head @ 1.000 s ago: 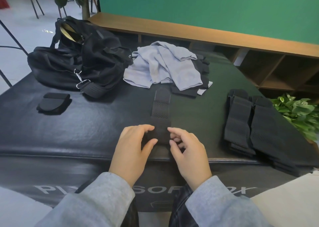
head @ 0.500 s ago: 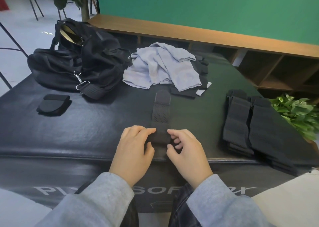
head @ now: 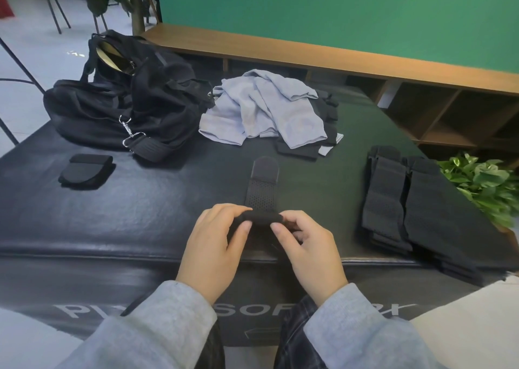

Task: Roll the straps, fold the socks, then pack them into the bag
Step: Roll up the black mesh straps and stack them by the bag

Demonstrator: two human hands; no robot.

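A black strap [head: 261,190] lies lengthwise on the black padded mat [head: 140,206], its near end wound into a small roll. My left hand [head: 214,242] and my right hand [head: 306,248] pinch that roll from either side. To the right rests a stack of flat black straps [head: 404,203]. One rolled black strap [head: 85,169] sits at the left. Grey socks [head: 264,110] are heaped over black socks [head: 297,151] at the back centre. The black bag [head: 126,102] stands back left with its top open.
A wooden bench [head: 309,51] runs along the green wall behind the mat. A leafy plant [head: 488,183] sits off the mat's right edge. Chair legs and a potted tree stand on the floor at the far left.
The roll at the strap's near end has grown and moved away from me, leaving less strap flat. Both hands have shifted forward with it.
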